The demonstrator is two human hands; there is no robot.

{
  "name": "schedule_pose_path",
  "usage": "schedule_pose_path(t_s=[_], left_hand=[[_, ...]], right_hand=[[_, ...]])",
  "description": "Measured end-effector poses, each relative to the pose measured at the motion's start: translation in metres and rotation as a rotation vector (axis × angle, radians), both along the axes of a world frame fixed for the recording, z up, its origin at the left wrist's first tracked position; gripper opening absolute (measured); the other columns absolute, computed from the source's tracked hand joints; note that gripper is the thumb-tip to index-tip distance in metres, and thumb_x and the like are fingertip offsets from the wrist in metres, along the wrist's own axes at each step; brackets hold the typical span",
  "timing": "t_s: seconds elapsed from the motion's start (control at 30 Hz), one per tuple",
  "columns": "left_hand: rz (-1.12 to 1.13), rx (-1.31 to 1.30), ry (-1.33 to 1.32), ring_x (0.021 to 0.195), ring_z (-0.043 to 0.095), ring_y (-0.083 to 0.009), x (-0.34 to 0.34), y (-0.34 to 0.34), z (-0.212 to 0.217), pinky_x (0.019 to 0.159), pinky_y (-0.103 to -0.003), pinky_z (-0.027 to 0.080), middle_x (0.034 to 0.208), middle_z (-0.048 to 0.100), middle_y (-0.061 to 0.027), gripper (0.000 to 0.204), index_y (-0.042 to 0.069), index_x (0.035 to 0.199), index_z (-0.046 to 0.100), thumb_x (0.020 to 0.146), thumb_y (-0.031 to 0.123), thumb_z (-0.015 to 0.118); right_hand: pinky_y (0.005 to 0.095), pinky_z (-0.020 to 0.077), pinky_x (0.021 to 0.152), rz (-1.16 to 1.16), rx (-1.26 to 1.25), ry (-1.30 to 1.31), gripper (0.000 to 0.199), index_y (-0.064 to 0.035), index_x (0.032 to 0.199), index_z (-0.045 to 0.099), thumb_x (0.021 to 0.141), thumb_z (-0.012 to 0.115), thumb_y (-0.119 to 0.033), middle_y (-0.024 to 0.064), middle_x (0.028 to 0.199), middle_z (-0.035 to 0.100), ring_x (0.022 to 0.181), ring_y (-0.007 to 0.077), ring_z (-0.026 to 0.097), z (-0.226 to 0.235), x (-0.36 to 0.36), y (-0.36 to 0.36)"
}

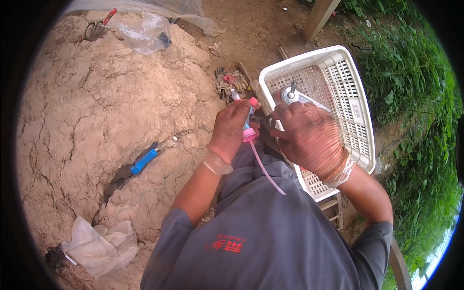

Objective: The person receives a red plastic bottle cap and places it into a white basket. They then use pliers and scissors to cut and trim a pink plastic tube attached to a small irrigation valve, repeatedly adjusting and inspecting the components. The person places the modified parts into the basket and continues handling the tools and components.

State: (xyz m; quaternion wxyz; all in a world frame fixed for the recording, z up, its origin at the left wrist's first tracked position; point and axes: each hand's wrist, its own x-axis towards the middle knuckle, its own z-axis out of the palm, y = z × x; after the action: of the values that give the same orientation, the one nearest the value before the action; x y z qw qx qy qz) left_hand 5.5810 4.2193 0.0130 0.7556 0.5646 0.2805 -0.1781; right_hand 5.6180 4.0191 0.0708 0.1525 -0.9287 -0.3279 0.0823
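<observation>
In front of me my left hand [228, 128], in a thin clear glove, grips a spray-bottle pump head [249, 134] with a pink collar and a blue-and-pink body. Its pale dip tube [267, 170] hangs down over my grey shirt. My right hand [311, 137], gloved too, is bent close to the pump head at the basket's near side. Its fingers are closed about a dark piece [263, 121] beside the pump body. What that piece is cannot be made out. Behind the right hand, a can with a silver top and grey lever [290, 92] is in the white basket.
The white perforated plastic basket [369, 145] stands at right on a wooden frame. A cracked earth mound [121, 101] fills the left, holding a blue-handled tool [144, 161], red-handled scissors [109, 17] and plastic bags [104, 246]. Old gloves [227, 83] lie near the basket; green plants [411, 96] grow beyond.
</observation>
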Motion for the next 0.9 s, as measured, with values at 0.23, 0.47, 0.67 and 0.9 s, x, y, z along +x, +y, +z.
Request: schedule_pose_path(t_s=[0.23, 0.47, 0.67, 0.9], left_hand=[[0.025, -0.074, -0.009, 0.066, 0.067, -0.0127, -0.002, 0.006, -0.015, 0.054, -0.028, 0.055, 0.115, 0.073, -0.0047, 0.038, 0.004, 0.122, 0.068, 0.108, 0.038, 0.058], [0.118, -0.036, -0.022, 0.062, 0.065, -0.0129, 0.002, -0.002, -0.014, 0.053, -0.028, 0.055, 0.118, 0.072, -0.0094, 0.041, 0.002, 0.124, 0.065, 0.107, 0.038, 0.057], [0.171, -0.075, -0.056, 0.062, 0.064, -0.0127, 0.0, -0.005, -0.024, 0.053, -0.028, 0.054, 0.12, 0.072, -0.01, 0.044, 0.001, 0.127, 0.063, 0.109, 0.04, 0.052], [0.079, 0.029, -0.1, 0.064, 0.063, -0.0104, -0.002, -0.006, -0.022, 0.054, -0.026, 0.053, 0.117, 0.073, -0.0069, 0.04, 0.003, 0.123, 0.066, 0.11, 0.038, 0.052]], right_hand=[[0.0473, 0.056, 0.074, -0.144, 0.075, 0.136, 0.045, -0.0102, 0.115, 0.067, 0.078, 0.085, -0.029, 0.0132, 0.093, 0.069, 0.085, 0.0355, 0.07, -0.012, -0.008, 0.005], [0.0481, 0.0556, 0.071, -0.252, 0.131, 0.155, 0.045, -0.0139, 0.117, 0.067, 0.079, 0.083, -0.032, 0.0128, 0.092, 0.069, 0.085, 0.0357, 0.07, -0.024, -0.019, 0.007], [0.0483, 0.0549, 0.07, -0.305, 0.21, 0.11, 0.045, -0.0143, 0.117, 0.067, 0.079, 0.084, -0.031, 0.0126, 0.09, 0.068, 0.082, 0.0359, 0.069, -0.038, -0.027, 0.007], [0.0488, 0.0543, 0.071, -0.27, 0.139, 0.151, 0.049, -0.0135, 0.12, 0.065, 0.078, 0.084, -0.03, 0.013, 0.088, 0.066, 0.082, 0.0363, 0.068, -0.029, -0.025, 0.004]])
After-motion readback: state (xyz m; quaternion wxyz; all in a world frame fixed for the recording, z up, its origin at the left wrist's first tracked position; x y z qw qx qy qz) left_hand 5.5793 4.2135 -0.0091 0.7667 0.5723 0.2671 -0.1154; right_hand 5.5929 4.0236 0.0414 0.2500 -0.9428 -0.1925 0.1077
